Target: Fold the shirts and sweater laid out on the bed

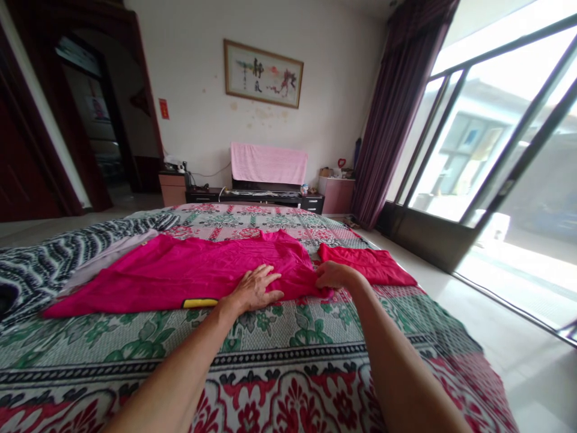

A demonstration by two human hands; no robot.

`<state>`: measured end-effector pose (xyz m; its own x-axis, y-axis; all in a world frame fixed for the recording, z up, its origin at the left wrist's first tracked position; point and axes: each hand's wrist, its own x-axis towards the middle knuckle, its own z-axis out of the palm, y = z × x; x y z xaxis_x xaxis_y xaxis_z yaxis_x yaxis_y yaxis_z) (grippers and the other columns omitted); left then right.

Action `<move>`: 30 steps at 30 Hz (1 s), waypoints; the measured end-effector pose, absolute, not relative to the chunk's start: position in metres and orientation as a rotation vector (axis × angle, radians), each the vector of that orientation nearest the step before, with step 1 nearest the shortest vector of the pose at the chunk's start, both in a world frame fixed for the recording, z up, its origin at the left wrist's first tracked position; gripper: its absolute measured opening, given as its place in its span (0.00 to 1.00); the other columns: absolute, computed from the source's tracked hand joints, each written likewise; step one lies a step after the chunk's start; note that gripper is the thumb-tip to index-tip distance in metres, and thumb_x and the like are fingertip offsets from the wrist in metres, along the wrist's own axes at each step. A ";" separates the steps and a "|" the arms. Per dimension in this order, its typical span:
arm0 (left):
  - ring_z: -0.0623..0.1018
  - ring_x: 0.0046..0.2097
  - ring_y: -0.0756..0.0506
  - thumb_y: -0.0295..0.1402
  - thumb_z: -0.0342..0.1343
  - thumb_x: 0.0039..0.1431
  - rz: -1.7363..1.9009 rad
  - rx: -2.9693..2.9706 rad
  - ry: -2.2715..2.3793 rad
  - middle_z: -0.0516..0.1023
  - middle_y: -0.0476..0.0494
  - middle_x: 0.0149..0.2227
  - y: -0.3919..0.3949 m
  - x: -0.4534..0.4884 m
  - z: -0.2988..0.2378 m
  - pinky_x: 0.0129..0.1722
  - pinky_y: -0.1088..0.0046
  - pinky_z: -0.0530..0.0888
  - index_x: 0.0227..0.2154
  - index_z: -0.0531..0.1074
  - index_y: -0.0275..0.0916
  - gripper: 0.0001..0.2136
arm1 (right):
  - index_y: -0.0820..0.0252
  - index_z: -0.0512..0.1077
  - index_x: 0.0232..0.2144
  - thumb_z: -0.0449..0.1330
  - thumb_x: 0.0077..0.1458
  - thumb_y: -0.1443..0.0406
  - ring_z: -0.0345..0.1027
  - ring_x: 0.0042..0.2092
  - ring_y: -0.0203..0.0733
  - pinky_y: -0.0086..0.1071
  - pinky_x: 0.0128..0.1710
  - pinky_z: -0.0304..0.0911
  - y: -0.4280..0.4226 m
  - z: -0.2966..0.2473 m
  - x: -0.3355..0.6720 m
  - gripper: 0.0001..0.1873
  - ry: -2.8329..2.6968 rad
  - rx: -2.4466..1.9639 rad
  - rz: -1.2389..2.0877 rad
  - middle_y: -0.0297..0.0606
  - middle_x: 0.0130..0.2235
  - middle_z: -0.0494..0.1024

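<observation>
A bedroom with a tall window holds a bed (293,349) under a floral cover. A magenta garment (180,270) lies spread flat across the middle of it. The left hand (255,290) presses on the garment's near edge, palm down and fingers splayed. The right hand (331,275) is closed on a bunched fold at the garment's right end. A red garment (369,264) lies just beside that hand, and a zebra-striped blanket (54,252) lies at the far left.

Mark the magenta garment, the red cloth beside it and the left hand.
magenta garment (171,270): head view, middle of the spread fabric.
red cloth (374,266): head view, its flat top.
left hand (255,290): head view, back of the hand.
</observation>
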<state>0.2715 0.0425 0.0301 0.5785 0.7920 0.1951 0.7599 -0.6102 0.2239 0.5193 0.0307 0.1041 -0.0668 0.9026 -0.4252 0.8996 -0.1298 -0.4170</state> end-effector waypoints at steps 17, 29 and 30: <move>0.51 0.67 0.35 0.54 0.46 0.57 0.324 2.613 1.353 0.54 0.39 0.66 0.038 0.274 0.038 0.61 0.44 0.55 0.61 0.60 0.46 0.32 | 0.61 0.74 0.42 0.55 0.51 0.67 0.69 0.41 0.42 0.31 0.40 0.61 0.030 0.110 0.488 0.15 -2.250 -1.875 0.092 0.43 0.39 0.77; 0.51 0.67 0.36 0.53 0.46 0.57 0.342 2.573 1.353 0.52 0.38 0.67 0.032 0.276 0.043 0.63 0.47 0.53 0.63 0.56 0.41 0.34 | 0.56 0.57 0.61 0.45 0.61 0.54 0.43 0.66 0.53 0.53 0.60 0.43 0.039 0.050 0.477 0.28 -2.303 -1.803 0.196 0.44 0.66 0.52; 0.51 0.67 0.36 0.53 0.46 0.57 0.349 2.572 1.351 0.53 0.38 0.67 0.033 0.275 0.043 0.63 0.47 0.53 0.63 0.56 0.41 0.34 | 0.56 0.57 0.61 0.44 0.61 0.54 0.43 0.66 0.54 0.54 0.60 0.43 0.039 0.050 0.476 0.29 -2.298 -1.824 0.201 0.44 0.67 0.51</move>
<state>0.2754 0.0325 0.0428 0.5504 0.8278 0.1083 0.7768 -0.5553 0.2970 0.4765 0.0391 0.0499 -0.2182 0.9733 0.0717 0.9461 0.2290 -0.2292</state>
